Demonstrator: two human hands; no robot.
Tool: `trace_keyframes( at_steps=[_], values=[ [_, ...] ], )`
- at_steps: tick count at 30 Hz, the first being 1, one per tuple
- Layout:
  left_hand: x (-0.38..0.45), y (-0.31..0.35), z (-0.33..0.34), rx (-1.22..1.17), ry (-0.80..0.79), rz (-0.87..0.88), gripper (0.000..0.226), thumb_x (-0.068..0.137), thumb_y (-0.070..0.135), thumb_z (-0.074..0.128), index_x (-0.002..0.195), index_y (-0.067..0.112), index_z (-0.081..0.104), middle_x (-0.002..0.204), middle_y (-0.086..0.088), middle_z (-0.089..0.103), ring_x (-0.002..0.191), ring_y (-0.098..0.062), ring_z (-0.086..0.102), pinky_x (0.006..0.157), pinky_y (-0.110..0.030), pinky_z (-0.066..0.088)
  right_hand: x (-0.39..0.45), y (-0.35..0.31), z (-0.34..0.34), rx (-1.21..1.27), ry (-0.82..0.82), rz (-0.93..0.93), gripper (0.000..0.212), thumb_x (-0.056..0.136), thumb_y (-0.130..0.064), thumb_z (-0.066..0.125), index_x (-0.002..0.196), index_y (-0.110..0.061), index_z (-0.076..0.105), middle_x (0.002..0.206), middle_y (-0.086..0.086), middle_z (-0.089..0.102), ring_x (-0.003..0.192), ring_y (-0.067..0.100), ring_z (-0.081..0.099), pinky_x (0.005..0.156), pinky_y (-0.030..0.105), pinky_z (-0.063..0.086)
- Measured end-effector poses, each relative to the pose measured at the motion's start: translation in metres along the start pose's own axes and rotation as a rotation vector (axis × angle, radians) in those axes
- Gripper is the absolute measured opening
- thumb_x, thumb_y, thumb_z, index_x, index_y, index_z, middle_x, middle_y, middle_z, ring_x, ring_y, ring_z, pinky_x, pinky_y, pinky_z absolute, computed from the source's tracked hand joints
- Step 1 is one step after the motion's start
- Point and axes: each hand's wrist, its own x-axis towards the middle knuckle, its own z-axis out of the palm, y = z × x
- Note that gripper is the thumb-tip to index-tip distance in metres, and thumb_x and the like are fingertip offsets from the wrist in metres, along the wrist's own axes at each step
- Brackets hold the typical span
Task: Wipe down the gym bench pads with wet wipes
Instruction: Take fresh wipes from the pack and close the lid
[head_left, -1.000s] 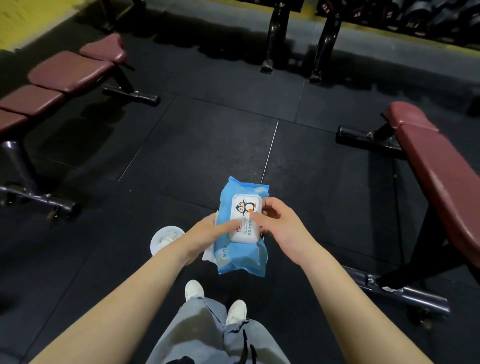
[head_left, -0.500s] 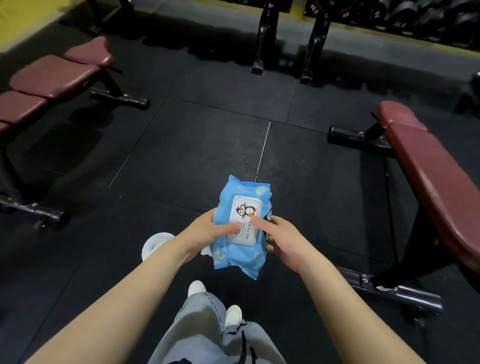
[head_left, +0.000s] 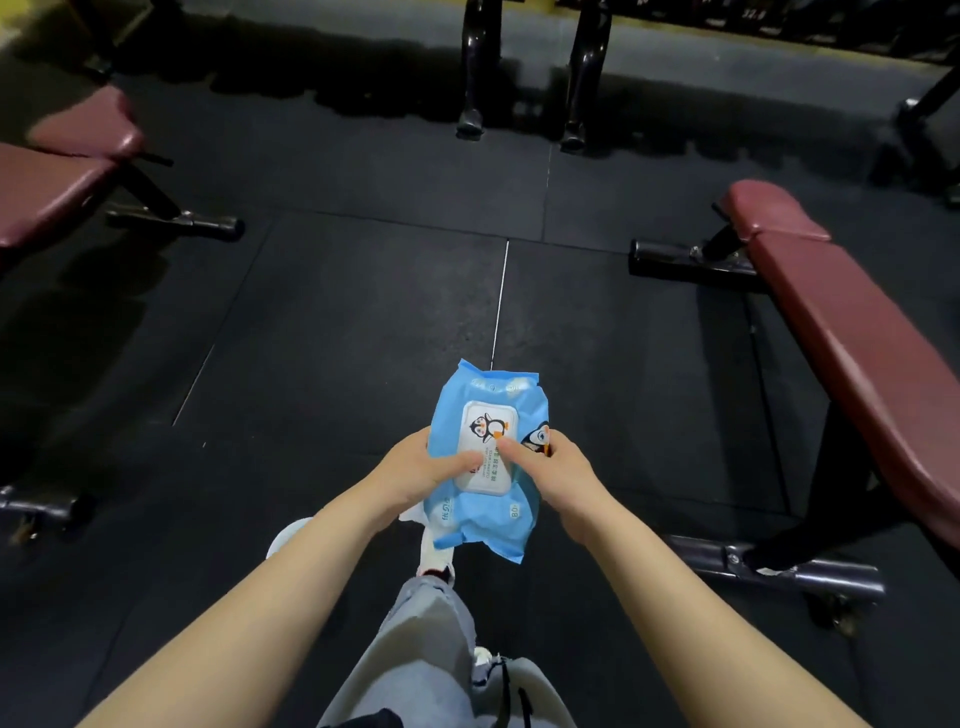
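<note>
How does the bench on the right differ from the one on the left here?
The right bench shows a long pad running toward the camera with a short pad at its far end; the left bench is cut off by the picture's edge, so only part of its pads shows. The right bench lies nearer the hands holding the wipes pack; the left bench sits farther off. Both have dark red pads on black metal frames.

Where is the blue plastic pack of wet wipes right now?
The blue plastic pack of wet wipes sits low in the middle of the head view, held between the left hand and right hand, above the black rubber floor.
</note>
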Motion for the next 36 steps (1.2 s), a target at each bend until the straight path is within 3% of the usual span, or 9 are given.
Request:
trace_keyframes(
  at_steps=[6, 11, 15, 19, 22, 26, 31, 34, 36],
  values=[
    [0.092, 0.036, -0.082, 0.233, 0.265, -0.208, 0.060, 0.091, 0.049, 0.059, 0.139, 0.020, 0.037, 0.133, 0.000, 0.050, 0.115, -0.023, 0.054, 0.090, -0.037, 0.046, 0.083, -0.049, -0.009, -0.088, 0.121, 0.244, 0.101, 0.079, -0.073, 0.057, 0.155, -0.023, 0.015, 0.156, 0.002, 0.030, 0.134, 0.026, 0.043, 0.101, 0.045, 0.046],
    [0.129, 0.073, -0.103, -0.096, 0.119, -0.205, 0.044, 0.086, 0.003, 0.045, 0.128, 0.012, 0.055, 0.125, -0.010, 0.061, 0.109, -0.026, 0.057, 0.098, -0.043, 0.049, 0.112, -0.065, -0.016, -0.159, 0.203, 0.161, 0.073, 0.083, -0.056, 0.062, 0.143, -0.021, 0.040, 0.134, 0.005, 0.056, 0.110, 0.018, 0.058, 0.097, 0.038, 0.051],
    [0.142, 0.112, -0.086, -0.244, -0.111, -0.153, 0.061, 0.066, 0.007, 0.045, 0.125, 0.009, 0.057, 0.118, -0.010, 0.063, 0.099, -0.022, 0.063, 0.082, -0.036, 0.053, 0.107, -0.081, -0.012, -0.187, 0.191, 0.052, 0.031, 0.086, -0.037, 0.066, 0.115, -0.027, 0.060, 0.113, -0.005, 0.067, 0.106, 0.013, 0.063, 0.094, 0.032, 0.052],
    [0.159, 0.139, -0.049, -0.086, -0.295, -0.082, 0.047, 0.088, -0.007, 0.037, 0.125, 0.011, 0.059, 0.119, -0.009, 0.063, 0.113, -0.025, 0.063, 0.093, -0.040, 0.054, 0.089, -0.093, -0.015, -0.172, 0.188, -0.066, 0.024, 0.088, -0.025, 0.069, 0.112, -0.024, 0.064, 0.108, -0.011, 0.068, 0.103, 0.006, 0.064, 0.087, 0.019, 0.051],
    [0.169, 0.152, -0.016, 0.085, -0.410, -0.027, 0.035, 0.093, -0.003, 0.046, 0.122, 0.011, 0.060, 0.108, -0.009, 0.068, 0.099, -0.020, 0.068, 0.079, -0.032, 0.056, 0.076, -0.096, -0.030, -0.168, 0.242, -0.078, 0.027, 0.087, -0.036, 0.070, 0.110, -0.023, 0.064, 0.105, -0.010, 0.069, 0.097, 0.004, 0.065, 0.085, 0.024, 0.054],
    [0.174, 0.162, 0.031, 0.227, -0.472, 0.058, 0.019, 0.096, 0.011, 0.058, 0.113, 0.012, 0.065, 0.105, -0.006, 0.073, 0.095, -0.019, 0.071, 0.080, -0.034, 0.056, 0.055, -0.088, -0.064, -0.086, 0.437, -0.072, 0.014, 0.085, -0.028, 0.068, 0.092, -0.016, 0.067, 0.084, -0.002, 0.068, 0.074, 0.010, 0.058, 0.069, 0.028, 0.048],
    [0.170, 0.170, 0.097, 0.297, -0.578, 0.067, 0.019, 0.098, 0.015, 0.057, 0.114, 0.008, 0.063, 0.104, -0.010, 0.072, 0.091, -0.021, 0.069, 0.079, -0.035, 0.054, 0.010, -0.060, -0.110, 0.201, 0.626, -0.051, 0.012, 0.085, -0.026, 0.067, 0.085, -0.015, 0.068, 0.085, 0.009, 0.070, 0.079, 0.022, 0.067, 0.081, 0.042, 0.059],
    [0.159, 0.173, 0.142, 0.344, -0.654, 0.081, 0.019, 0.099, 0.017, 0.055, 0.114, 0.006, 0.061, 0.098, -0.006, 0.071, 0.087, -0.018, 0.068, 0.078, -0.035, 0.054, -0.026, -0.039, -0.136, 0.303, 0.768, -0.076, 0.012, 0.088, -0.021, 0.067, 0.081, -0.012, 0.070, 0.070, 0.004, 0.064, 0.063, 0.012, 0.063, 0.067, 0.031, 0.057],
    [0.149, 0.175, 0.173, 0.386, -0.701, 0.112, 0.018, 0.099, 0.019, 0.056, 0.111, 0.006, 0.061, 0.093, -0.003, 0.072, 0.083, -0.018, 0.067, 0.073, -0.034, 0.054, -0.051, -0.022, -0.155, 0.425, 0.881, -0.092, 0.012, 0.091, -0.017, 0.063, 0.083, -0.012, 0.071, 0.075, 0.001, 0.065, 0.071, 0.012, 0.064, 0.069, 0.028, 0.057]
  ],
)
